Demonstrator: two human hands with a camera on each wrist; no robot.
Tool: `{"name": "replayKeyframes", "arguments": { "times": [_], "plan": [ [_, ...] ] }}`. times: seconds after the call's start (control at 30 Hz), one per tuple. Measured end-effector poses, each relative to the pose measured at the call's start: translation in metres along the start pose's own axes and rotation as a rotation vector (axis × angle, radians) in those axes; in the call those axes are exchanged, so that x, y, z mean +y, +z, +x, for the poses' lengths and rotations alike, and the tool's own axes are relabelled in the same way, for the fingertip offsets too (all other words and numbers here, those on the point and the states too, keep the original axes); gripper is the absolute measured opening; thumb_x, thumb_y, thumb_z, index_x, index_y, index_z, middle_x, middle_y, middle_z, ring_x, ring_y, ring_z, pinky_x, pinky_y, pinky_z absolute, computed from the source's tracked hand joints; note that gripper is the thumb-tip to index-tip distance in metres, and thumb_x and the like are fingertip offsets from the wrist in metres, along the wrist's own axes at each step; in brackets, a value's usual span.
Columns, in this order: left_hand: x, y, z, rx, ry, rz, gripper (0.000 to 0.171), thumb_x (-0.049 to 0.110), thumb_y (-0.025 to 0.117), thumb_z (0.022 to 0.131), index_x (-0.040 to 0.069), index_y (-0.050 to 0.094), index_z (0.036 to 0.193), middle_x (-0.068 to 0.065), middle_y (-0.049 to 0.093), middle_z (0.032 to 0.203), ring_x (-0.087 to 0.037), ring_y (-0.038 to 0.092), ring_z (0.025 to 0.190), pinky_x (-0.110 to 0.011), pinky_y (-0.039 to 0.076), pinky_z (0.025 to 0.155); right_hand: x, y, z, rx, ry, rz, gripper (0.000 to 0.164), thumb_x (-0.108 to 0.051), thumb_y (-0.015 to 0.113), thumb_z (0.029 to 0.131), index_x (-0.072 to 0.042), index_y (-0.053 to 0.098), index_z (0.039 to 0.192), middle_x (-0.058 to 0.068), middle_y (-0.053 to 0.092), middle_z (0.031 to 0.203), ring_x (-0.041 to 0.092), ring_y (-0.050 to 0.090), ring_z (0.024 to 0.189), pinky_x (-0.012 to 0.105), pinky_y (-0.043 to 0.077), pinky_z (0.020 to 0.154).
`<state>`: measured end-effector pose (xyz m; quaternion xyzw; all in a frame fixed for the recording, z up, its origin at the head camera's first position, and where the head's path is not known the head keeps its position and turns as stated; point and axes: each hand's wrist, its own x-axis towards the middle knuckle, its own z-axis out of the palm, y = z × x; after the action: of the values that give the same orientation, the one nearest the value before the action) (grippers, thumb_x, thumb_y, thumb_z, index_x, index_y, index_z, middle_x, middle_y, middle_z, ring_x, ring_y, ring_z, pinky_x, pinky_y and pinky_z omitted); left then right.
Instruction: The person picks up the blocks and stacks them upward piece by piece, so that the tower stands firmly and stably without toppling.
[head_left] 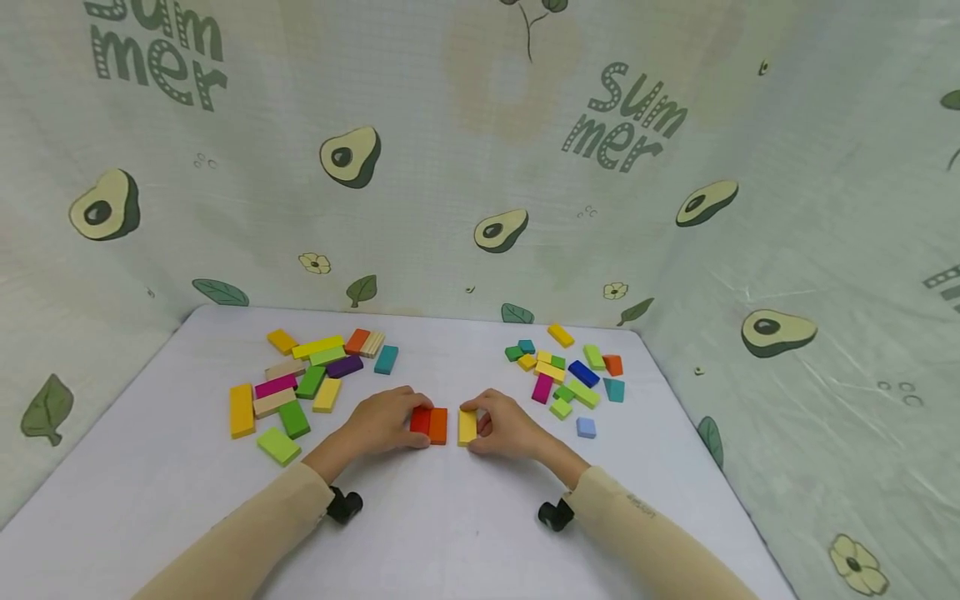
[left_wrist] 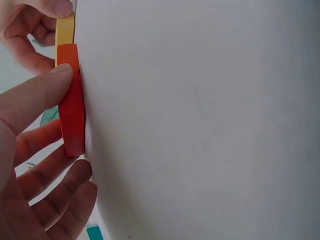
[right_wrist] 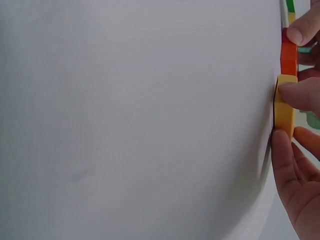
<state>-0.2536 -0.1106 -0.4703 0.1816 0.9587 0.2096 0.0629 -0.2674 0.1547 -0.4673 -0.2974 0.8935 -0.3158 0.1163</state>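
Observation:
At the middle of the table, my left hand pinches a red block between thumb and fingers. An orange block lies against the red one's right side, their long edges together. Just right of it, across a narrow gap in the head view, stands a yellow block. My right hand grips this one, thumb at its near end and fingers at its far end. In the left wrist view the thumb presses on the near end of the red block. The right wrist view has the thumb over the yellow block.
Many coloured blocks lie loosely at the left, among them a lime block and a teal block. Smaller pieces are scattered at the right, with a light blue piece nearest my right hand. A patterned curtain encloses the white table.

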Motion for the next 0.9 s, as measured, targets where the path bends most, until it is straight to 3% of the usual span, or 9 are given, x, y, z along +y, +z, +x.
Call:
{"name": "replayKeyframes", "arguments": {
  "times": [0.23, 0.6, 0.9],
  "plan": [
    [0.0, 0.0, 0.001, 0.004, 0.016, 0.01, 0.054, 0.04, 0.092, 0.082, 0.024, 0.073, 0.131, -0.003, 0.069, 0.12, -0.02, 0.063, 0.107, -0.051, 0.058, 0.097, -0.008, 0.004, 0.006, -0.016, -0.005, 0.023, 0.055, -0.013, 0.086, 0.09, -0.004, 0.066, 0.14, 0.01, 0.061, 0.123, 0.015, 0.063, 0.09, 0.018, 0.056, 0.08],
    [0.001, -0.002, 0.001, 0.006, 0.031, 0.015, 0.054, 0.039, 0.092, 0.082, 0.023, 0.073, 0.13, -0.003, 0.069, 0.119, -0.021, 0.063, 0.105, -0.051, 0.059, 0.097, -0.009, 0.009, 0.011, -0.014, 0.006, 0.006, 0.056, -0.015, 0.086, 0.09, -0.007, 0.066, 0.141, 0.007, 0.061, 0.122, 0.012, 0.061, 0.09, 0.019, 0.057, 0.082],
    [0.0, -0.002, 0.001, 0.004, 0.017, 0.026, 0.057, 0.04, 0.092, 0.083, 0.022, 0.073, 0.133, -0.008, 0.07, 0.129, -0.027, 0.065, 0.114, -0.055, 0.057, 0.101, -0.015, 0.012, 0.015, -0.011, 0.029, -0.027, 0.056, -0.029, 0.086, 0.092, -0.011, 0.066, 0.141, 0.004, 0.061, 0.12, 0.013, 0.058, 0.091, 0.019, 0.055, 0.08]
  ]
}}
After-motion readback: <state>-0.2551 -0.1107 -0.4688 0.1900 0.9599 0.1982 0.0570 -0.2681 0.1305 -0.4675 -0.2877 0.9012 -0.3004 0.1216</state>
